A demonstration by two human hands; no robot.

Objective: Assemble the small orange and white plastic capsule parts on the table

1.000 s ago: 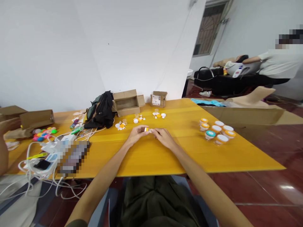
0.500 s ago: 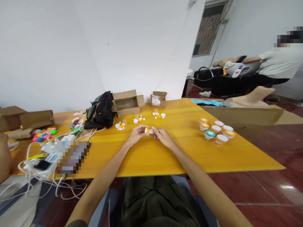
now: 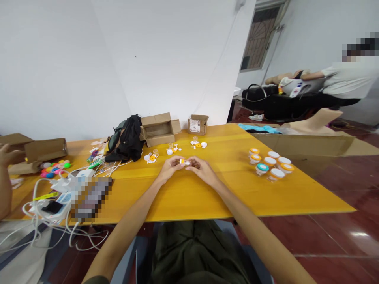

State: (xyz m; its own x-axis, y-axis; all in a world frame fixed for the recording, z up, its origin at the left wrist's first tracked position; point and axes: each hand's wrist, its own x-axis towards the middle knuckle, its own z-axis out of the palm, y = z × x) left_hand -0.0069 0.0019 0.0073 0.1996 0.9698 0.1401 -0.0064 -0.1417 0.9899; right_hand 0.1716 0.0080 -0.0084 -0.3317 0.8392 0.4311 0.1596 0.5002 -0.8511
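Over the wooden table, the right hand has curled into a looser cup since the earlier frame; the left hand pinches 1 clear jar by its orange-and-white end. Long axis sideways between both hands, its clear end faces the right hand, contact unclear.

Between our left hand and right hand we hold what seems an orange-banded jar, above the table.
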